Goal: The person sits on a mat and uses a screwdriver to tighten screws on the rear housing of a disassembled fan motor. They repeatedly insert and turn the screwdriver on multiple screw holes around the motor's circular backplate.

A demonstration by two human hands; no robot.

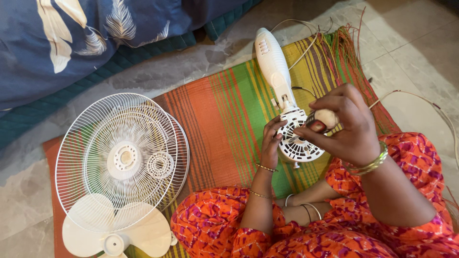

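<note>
Head view: left hand (271,143) fingers curled against the left side of the white fan motor housing (297,138), which lies on the striped mat (224,119). Right hand (346,125) hovers over housing's upper right, fingers pinched shut on a screwdriver handle (321,120). Fan guards (122,157) and blade (117,229) lie well apart, left

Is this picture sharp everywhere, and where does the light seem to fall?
Head view: soft, even daylight, brightest on the pale floor tiles at upper right; no hard glare. The fan grilles and striped mat look crisp. The right hand is slightly soft, and it shades the fan motor housing that the left hand steadies.
</note>
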